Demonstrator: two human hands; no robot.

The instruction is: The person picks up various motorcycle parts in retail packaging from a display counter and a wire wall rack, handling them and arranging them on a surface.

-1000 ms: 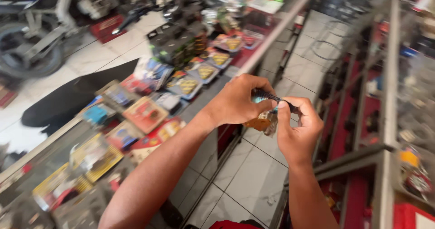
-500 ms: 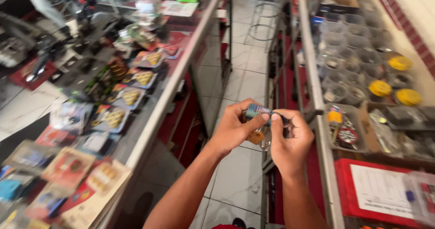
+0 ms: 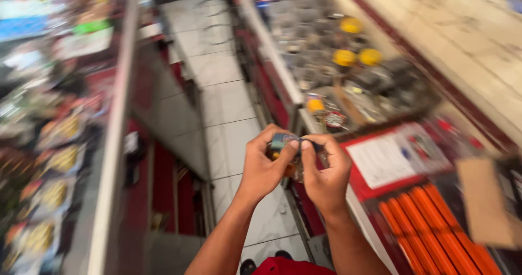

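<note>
White floor tiles (image 3: 223,106) run between two counters; left hand (image 3: 262,166) and right hand (image 3: 325,169) pinch one small packet (image 3: 284,142) together.

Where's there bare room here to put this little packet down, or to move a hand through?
Bare room is the white tiled aisle floor between the left glass display counter and the right counter. The counter by the yellow-lidded jars and orange tubes is crowded. Left hand and right hand both grip the small packet.

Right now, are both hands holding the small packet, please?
Yes, the left hand and right hand both pinch the small packet between their fingers.
</note>
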